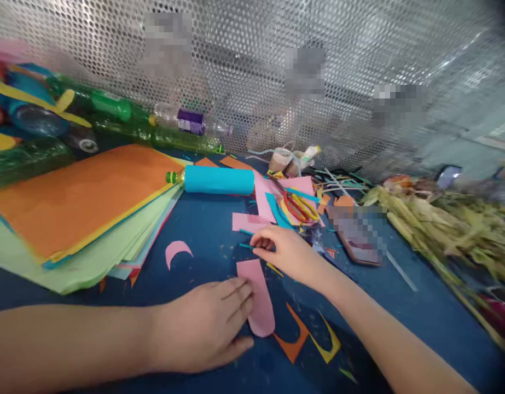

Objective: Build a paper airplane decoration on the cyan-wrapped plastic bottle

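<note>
My left hand (207,323) lies flat with its fingers stretched out, the fingertips on the left edge of a pink paper strip (260,301) that has one rounded end. Above the strip, my right hand (279,246) has curled fingers, with thumb and index close together. Thin blue paper scraps (246,245) lie right at its fingertips; whether it grips one I cannot make out. Just behind it is a pink paper piece (248,221). Red and yellow-handled scissors (299,207) rest on more pink paper. A bottle wrapped in blue paper (219,180) lies on its side farther back.
A stack of coloured paper sheets (100,202) covers the left. Plastic bottles (190,120) lie along the perforated metal wall (244,60). Orange (293,339) and yellow (329,345) cut-outs and a pink crescent (176,250) are nearby. A phone (359,241) and dried husks (433,230) are right.
</note>
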Demonstrator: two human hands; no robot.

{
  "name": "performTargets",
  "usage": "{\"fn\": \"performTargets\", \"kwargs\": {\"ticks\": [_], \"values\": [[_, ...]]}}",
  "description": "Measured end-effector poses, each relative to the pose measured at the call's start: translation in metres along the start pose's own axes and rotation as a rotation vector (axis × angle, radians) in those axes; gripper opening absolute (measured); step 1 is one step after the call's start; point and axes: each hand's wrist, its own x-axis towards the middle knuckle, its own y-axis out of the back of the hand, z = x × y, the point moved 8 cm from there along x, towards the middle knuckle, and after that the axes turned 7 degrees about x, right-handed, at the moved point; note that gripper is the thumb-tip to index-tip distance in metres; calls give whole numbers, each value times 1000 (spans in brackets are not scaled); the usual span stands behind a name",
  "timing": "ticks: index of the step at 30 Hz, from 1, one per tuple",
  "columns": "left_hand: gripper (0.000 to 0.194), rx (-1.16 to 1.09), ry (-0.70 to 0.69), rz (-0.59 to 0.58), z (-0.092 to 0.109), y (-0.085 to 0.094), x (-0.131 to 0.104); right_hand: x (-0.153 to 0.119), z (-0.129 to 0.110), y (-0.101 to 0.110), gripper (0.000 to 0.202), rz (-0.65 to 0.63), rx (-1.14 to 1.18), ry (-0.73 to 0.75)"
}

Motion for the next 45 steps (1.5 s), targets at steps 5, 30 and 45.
{"fn": "performTargets", "kwargs": {"ticks": [5,30,45], "values": [[46,-14,-5,-18,-1,-1,-1,4,2,-2,6,-1,39,9],[43,24,-15,37,-1,1,-2,-12,-17,-1,9,-126,17,-24],[42,20,-5,55,-2,2,-2,-10,-15,-5,12,-126,-11,-17]]}}
